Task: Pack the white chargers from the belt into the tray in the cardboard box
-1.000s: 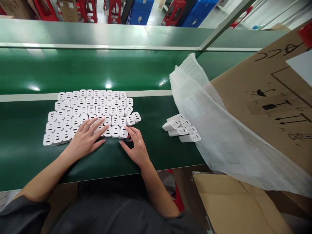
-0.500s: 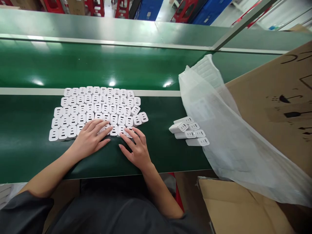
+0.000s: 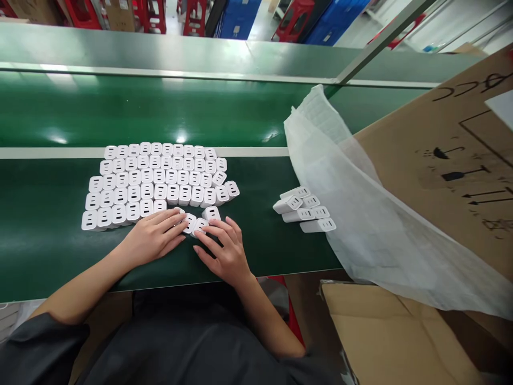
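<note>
Several white charger blocks (image 3: 160, 179) stand packed in rows on the green belt (image 3: 256, 251). My left hand (image 3: 154, 238) lies with fingers together over the near row's right end. My right hand (image 3: 224, 248) curls its fingers round a few loose chargers (image 3: 200, 220) pulled a little out of the near row. The two hands almost touch. A small heap of chargers (image 3: 304, 209) lies on its side to the right.
A large brown cardboard box (image 3: 449, 166) with a white translucent plastic liner (image 3: 360, 208) leans onto the belt at the right. Another cardboard flap (image 3: 385, 331) sits below the belt's near edge. Red stools and blue crates stand beyond the far belt.
Both hands have drawn a few chargers from the near row's right end back toward me and closed in on each other. The view has shifted slightly.
</note>
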`<state>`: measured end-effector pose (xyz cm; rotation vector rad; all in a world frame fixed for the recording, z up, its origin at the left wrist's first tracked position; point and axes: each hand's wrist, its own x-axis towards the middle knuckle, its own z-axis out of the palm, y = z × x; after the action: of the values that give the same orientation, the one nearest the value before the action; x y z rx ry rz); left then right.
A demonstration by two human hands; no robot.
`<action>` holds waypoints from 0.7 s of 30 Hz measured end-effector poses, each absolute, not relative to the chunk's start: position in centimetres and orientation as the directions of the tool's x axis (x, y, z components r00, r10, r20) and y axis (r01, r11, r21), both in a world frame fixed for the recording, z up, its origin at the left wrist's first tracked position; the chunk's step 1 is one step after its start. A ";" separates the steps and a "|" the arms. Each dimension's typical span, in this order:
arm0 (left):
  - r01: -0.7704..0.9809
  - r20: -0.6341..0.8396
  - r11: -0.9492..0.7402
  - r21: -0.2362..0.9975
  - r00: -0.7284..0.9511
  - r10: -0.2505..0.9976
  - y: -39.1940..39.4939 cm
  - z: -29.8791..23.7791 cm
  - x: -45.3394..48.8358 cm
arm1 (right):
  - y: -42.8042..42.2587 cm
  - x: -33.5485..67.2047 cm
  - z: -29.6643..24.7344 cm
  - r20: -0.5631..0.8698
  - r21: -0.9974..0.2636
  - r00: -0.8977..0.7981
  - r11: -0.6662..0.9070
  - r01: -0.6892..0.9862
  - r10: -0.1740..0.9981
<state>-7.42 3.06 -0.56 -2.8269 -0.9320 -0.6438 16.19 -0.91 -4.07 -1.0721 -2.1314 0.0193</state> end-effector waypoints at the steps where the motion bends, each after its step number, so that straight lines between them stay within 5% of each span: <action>1: 0.567 0.418 -0.822 0.062 0.733 0.537 3.0 -0.5 -7.4 | -1.5 16.0 -3.9 0.599 -0.323 -0.380 0.648 0.690 0.704; 13: 0.429 0.383 -0.859 0.279 0.771 0.509 2.8 -1.1 -6.5 | -3.5 15.2 -2.5 0.581 -0.656 -0.195 0.596 0.463 0.790; 16: 0.437 0.426 -0.870 0.229 0.759 0.493 2.6 -1.1 -6.4 | -2.0 15.4 -2.0 0.529 -0.686 -0.152 0.526 0.503 0.835; 21: 0.436 0.468 -0.875 0.208 0.741 0.481 2.4 -1.0 -6.4 | -0.3 14.3 -1.8 0.324 -0.618 -0.338 0.469 0.631 0.883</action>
<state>-6.39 2.42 -1.05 -3.0103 -0.7949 -0.8472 14.29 -0.35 -1.77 -1.2519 -2.0856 0.5148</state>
